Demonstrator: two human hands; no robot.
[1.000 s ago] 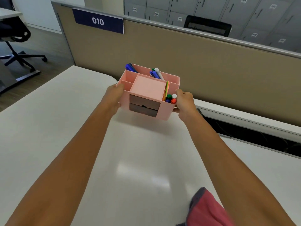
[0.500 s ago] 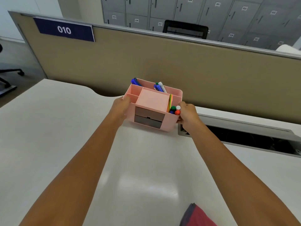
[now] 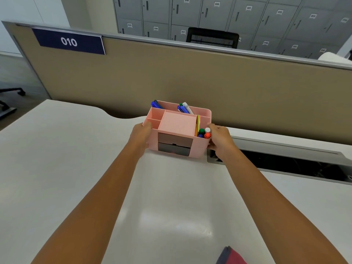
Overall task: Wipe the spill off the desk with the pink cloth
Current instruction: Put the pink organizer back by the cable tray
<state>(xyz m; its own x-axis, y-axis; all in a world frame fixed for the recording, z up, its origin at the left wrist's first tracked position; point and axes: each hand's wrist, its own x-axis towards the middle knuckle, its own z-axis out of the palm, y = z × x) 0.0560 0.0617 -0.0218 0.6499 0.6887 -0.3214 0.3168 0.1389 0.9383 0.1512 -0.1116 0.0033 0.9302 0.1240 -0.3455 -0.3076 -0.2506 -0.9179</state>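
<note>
Since 1 second ago, both hands have carried the organizer [image 3: 178, 130] farther back toward the partition [image 3: 171, 77]. Nearest, the pink cloth [image 3: 231, 257] lies untouched at the desk [image 3: 57, 168] edge. Left hand [image 3: 140, 135] and right hand [image 3: 220, 140] clamp the organizer's 2 sides. Tilting it could spill pens [image 3: 185, 108].

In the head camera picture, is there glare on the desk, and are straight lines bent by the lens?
Head view: a soft, pale glare patch lies on the desk between the forearms. The partition top edge bows from wide-angle distortion. The pink organizer, held by the left hand and right hand, looks sharp. The pink cloth is cropped at the bottom edge.
</note>
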